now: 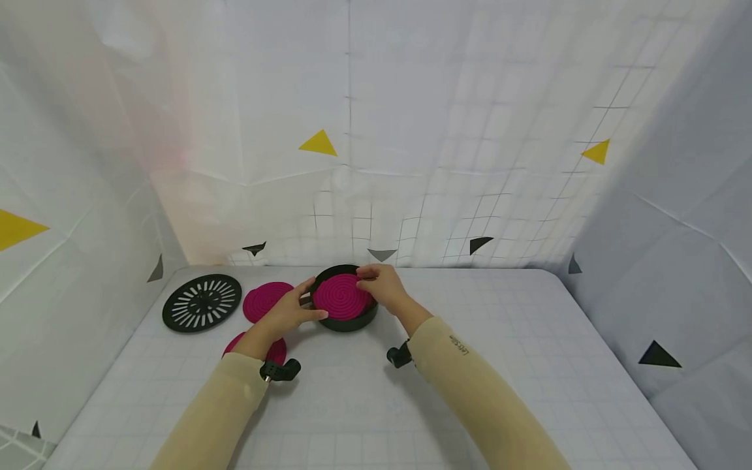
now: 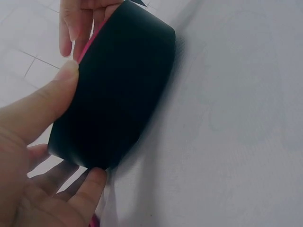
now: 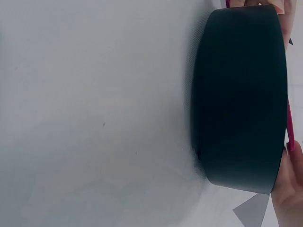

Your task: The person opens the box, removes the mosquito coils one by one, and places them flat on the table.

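A round black holder [image 1: 354, 324] stands on the table between the hands, its dark side wall [image 2: 118, 85] filling much of the left wrist view. My left hand [image 1: 288, 312] grips the holder, thumb at the rim and fingers round its side. A magenta spiral coaster [image 1: 341, 297] lies tilted at the holder's mouth. My right hand [image 1: 384, 288] pinches the far right edge of that coaster. In the right wrist view, the coaster's thin edge [image 3: 290, 125] shows above the rim, beside the right fingers [image 3: 294, 158]. What lies deeper inside the holder is hidden.
Left of the holder lie two more magenta spiral coasters, one farther back [image 1: 266, 300] and one nearer [image 1: 277, 352], partly under the left wrist. A black slotted disc [image 1: 202, 303] is at the far left. White sheeted walls [image 1: 399, 130] enclose the white table [image 1: 517, 365].
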`<state>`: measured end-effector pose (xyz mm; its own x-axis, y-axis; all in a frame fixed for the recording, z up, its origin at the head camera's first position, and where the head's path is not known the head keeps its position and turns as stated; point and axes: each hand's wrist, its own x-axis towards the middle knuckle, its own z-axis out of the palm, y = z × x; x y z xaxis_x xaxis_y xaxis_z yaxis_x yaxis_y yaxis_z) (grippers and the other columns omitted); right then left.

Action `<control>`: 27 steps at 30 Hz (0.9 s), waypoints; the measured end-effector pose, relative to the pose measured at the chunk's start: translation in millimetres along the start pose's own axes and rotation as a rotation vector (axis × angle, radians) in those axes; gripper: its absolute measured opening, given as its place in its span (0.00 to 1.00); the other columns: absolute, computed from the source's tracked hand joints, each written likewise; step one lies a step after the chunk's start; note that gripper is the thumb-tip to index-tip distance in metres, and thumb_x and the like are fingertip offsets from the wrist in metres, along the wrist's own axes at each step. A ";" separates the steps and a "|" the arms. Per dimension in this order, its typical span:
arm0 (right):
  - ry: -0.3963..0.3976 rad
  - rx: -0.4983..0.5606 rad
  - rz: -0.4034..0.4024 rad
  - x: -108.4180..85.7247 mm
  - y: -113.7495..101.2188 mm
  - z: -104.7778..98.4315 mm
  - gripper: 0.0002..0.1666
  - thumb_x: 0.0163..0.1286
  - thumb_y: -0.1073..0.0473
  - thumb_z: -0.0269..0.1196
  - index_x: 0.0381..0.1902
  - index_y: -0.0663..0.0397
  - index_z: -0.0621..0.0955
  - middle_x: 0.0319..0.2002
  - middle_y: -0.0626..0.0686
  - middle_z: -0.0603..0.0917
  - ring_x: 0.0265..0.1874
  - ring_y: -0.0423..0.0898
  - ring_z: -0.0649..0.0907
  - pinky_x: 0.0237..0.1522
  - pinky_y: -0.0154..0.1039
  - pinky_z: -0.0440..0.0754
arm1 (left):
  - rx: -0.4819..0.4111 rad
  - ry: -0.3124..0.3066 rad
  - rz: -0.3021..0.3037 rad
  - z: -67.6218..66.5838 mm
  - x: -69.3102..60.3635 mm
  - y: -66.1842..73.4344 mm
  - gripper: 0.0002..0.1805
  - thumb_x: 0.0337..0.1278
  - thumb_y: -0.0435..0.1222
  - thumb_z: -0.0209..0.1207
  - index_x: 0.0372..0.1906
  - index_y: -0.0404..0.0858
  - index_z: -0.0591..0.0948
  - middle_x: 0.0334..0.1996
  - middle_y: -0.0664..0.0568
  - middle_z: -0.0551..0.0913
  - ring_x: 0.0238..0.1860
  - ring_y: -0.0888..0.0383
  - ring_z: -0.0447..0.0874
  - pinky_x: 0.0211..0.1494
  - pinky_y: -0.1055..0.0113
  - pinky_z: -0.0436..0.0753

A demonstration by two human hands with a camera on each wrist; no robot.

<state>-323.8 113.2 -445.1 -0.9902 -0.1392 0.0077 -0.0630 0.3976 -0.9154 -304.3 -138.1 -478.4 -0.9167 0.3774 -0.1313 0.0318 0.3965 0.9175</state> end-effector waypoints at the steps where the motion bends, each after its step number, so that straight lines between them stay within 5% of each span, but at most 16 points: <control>1: 0.003 0.011 0.003 0.5 0.5 0.1 0.19 0.67 0.68 0.67 0.55 0.61 0.83 0.51 0.55 0.86 0.53 0.48 0.81 0.51 0.39 0.82 | 0.000 0.000 0.000 -0.1 -0.1 0.2 0.56 0.55 0.44 0.72 0.81 0.43 0.48 0.79 0.43 0.52 0.76 0.42 0.56 0.71 0.43 0.66; 8: 0.001 0.135 0.063 0.1 1.4 2.3 0.19 0.67 0.70 0.65 0.56 0.60 0.83 0.54 0.55 0.84 0.38 0.42 0.79 0.35 0.33 0.83 | -0.006 0.000 0.007 -0.6 0.0 0.6 0.56 0.56 0.43 0.72 0.81 0.42 0.48 0.79 0.42 0.52 0.76 0.40 0.56 0.71 0.42 0.66; 19: -0.030 0.176 0.096 -2.6 1.1 2.4 0.20 0.68 0.69 0.65 0.58 0.59 0.82 0.47 0.56 0.84 0.38 0.43 0.80 0.37 0.34 0.83 | -0.012 -0.004 0.021 -1.3 1.3 0.0 0.56 0.56 0.42 0.72 0.81 0.40 0.48 0.79 0.40 0.51 0.76 0.38 0.56 0.71 0.42 0.65; 27: -0.071 0.216 0.130 -3.3 -2.8 0.8 0.24 0.68 0.68 0.66 0.62 0.58 0.79 0.52 0.59 0.81 0.39 0.46 0.83 0.42 0.40 0.87 | -0.015 -0.003 0.004 -1.8 2.1 0.4 0.57 0.54 0.43 0.73 0.81 0.42 0.49 0.79 0.42 0.52 0.76 0.41 0.57 0.71 0.43 0.66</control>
<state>-320.2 111.8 -442.9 -0.9766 -0.1661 -0.1368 0.0997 0.2140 -0.9717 -307.0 -138.6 -477.7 -0.9154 0.3815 -0.1284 0.0299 0.3826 0.9234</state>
